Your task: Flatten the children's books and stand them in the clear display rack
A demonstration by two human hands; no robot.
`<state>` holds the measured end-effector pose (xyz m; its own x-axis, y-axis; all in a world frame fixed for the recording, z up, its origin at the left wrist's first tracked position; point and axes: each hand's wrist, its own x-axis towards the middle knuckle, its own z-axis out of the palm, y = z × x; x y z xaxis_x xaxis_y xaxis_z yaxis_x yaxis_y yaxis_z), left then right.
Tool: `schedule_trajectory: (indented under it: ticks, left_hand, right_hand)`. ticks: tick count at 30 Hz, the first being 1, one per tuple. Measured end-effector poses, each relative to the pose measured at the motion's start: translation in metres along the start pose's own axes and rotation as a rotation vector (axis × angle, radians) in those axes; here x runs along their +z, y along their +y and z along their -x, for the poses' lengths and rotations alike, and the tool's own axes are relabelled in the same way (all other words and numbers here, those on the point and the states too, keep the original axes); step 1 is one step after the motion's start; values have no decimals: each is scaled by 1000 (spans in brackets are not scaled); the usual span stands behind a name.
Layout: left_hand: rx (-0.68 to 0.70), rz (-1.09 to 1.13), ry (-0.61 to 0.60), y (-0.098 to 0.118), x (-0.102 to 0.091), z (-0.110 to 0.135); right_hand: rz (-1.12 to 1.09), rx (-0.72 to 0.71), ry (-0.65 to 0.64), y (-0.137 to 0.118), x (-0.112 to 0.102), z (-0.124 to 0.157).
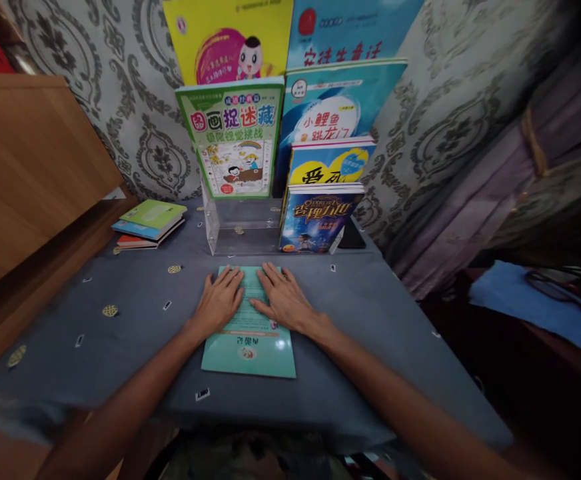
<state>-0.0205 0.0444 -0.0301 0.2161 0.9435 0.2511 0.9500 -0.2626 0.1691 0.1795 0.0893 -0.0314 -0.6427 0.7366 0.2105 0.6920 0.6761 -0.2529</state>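
A thin teal book (250, 343) lies flat on the grey-covered table (120, 333), its far end close to a clear acrylic book stand (240, 230). My left hand (219, 300) rests palm down on the book's left side, fingers stretched out and flat. My right hand (283, 297) lies the same way on the right side, fingers spread toward the stand. Neither hand grips anything. The stand's front left slot holds no book; a green picture book (233, 137) stands behind it.
Several children's books stand in tiers on the stand, a dark blue one (315, 223) in the front right slot. A small stack of books (148, 223) lies at the table's far left. A wooden panel (25, 167) is at left, patterned wallpaper behind, curtains at right.
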Motion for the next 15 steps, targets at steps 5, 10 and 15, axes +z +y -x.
schedule_trajectory:
  ticks: [5, 10, 15]
  left_hand:
    - [-12, -5, 3, 0, 1, 0]
    - [-25, -4, -35, 1, -3, -2]
    - [-26, 13, -68, 1, -8, -2]
  right_hand:
    - [30, 75, 45, -4, 3, 2]
    - [11, 84, 8, -3, 0, 3]
    - [-48, 25, -15, 7, 1, 13]
